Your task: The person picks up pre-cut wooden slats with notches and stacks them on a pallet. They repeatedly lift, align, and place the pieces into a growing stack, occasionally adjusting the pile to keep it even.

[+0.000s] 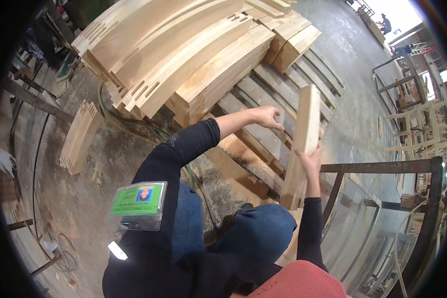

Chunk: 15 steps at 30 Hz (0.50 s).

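The right hand [310, 161] clamps a wooden beam [307, 115], long axis pointing ahead and slightly rightward, left hand [268, 118] loosely apart

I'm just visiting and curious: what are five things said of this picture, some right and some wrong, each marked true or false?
1. The right hand grips a wooden beam. True.
2. Each hand is holding wood. False: the left hand is empty.
3. Some notched wood is on the floor, to the left of the person. True.
4. The person is wearing gloves. False: both hands are bare.
5. A partly green badge shows against a dark sleeve. True.
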Each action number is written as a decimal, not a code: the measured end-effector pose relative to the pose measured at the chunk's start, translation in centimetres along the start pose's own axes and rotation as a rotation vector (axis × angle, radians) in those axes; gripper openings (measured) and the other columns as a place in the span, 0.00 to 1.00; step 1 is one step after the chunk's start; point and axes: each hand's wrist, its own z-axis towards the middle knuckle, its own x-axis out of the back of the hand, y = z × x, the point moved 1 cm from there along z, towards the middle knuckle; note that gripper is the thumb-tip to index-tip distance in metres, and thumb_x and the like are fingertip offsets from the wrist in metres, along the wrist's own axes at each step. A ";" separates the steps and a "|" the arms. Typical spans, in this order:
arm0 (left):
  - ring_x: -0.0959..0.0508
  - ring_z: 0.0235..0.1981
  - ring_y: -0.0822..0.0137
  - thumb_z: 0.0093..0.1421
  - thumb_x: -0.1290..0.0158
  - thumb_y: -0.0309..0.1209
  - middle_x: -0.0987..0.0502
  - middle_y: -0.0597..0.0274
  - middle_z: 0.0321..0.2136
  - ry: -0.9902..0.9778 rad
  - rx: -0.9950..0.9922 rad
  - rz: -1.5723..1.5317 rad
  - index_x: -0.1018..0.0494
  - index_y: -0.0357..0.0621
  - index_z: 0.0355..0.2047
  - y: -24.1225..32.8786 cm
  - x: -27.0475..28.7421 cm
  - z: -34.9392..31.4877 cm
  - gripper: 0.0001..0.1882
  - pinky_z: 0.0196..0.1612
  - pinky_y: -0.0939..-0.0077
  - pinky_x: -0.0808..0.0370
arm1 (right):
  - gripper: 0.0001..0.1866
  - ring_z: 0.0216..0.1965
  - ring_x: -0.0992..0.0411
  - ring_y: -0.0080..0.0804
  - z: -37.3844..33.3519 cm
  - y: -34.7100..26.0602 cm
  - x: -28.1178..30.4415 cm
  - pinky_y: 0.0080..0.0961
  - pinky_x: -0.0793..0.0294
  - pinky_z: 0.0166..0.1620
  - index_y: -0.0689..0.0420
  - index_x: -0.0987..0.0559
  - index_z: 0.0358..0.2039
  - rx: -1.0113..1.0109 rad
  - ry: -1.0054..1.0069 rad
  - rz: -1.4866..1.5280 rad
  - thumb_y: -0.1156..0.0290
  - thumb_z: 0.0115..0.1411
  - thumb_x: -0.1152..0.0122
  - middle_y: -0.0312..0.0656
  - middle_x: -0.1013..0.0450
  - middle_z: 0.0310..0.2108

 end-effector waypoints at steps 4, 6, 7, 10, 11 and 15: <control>0.23 0.54 0.51 0.51 0.35 0.53 0.23 0.43 0.52 -0.108 0.004 0.158 0.32 0.32 0.60 -2.3 -3.4 -1.4 0.45 0.58 0.64 0.28 | 0.58 0.59 0.34 0.55 -1.5 1.2 -4.8 0.48 0.33 0.60 0.56 0.44 0.67 -0.024 0.055 -0.282 0.52 0.40 0.22 0.58 0.36 0.59; 0.23 0.53 0.51 0.51 0.36 0.50 0.22 0.42 0.50 -0.182 -0.012 0.200 0.32 0.31 0.60 -3.5 -4.8 -2.6 0.43 0.57 0.64 0.27 | 0.58 0.58 0.35 0.59 -1.0 0.9 -5.7 0.51 0.33 0.59 0.57 0.44 0.67 -0.029 0.081 -0.314 0.47 0.41 0.24 0.57 0.35 0.57; 0.23 0.53 0.51 0.51 0.36 0.50 0.22 0.43 0.50 -0.243 -0.010 0.206 0.32 0.32 0.60 -4.0 -5.5 -3.3 0.43 0.56 0.64 0.26 | 0.58 0.58 0.34 0.58 -0.9 1.0 -6.2 0.50 0.32 0.59 0.58 0.44 0.66 -0.018 0.070 -0.328 0.47 0.41 0.24 0.57 0.35 0.57; 0.22 0.52 0.50 0.51 0.36 0.51 0.22 0.44 0.49 -0.384 0.001 0.217 0.32 0.32 0.60 -4.7 -6.6 -5.2 0.43 0.55 0.65 0.26 | 0.57 0.58 0.34 0.56 0.0 1.1 -6.4 0.49 0.32 0.59 0.60 0.43 0.65 -0.003 0.086 -0.356 0.48 0.40 0.23 0.57 0.35 0.57; 0.22 0.52 0.50 0.52 0.36 0.50 0.22 0.44 0.49 -0.382 0.005 0.234 0.32 0.32 0.60 -4.9 -6.9 -5.8 0.43 0.55 0.65 0.26 | 0.57 0.58 0.34 0.55 0.2 1.0 -6.5 0.48 0.32 0.59 0.61 0.42 0.65 -0.005 0.103 -0.346 0.48 0.39 0.23 0.57 0.35 0.57; 0.23 0.53 0.49 0.53 0.36 0.48 0.22 0.42 0.50 -0.364 0.034 0.301 0.31 0.32 0.59 -5.8 -6.7 -8.4 0.40 0.56 0.63 0.26 | 0.54 0.61 0.36 0.52 1.1 0.4 -6.5 0.45 0.34 0.61 0.62 0.38 0.62 0.025 0.032 -0.258 0.51 0.39 0.21 0.60 0.37 0.59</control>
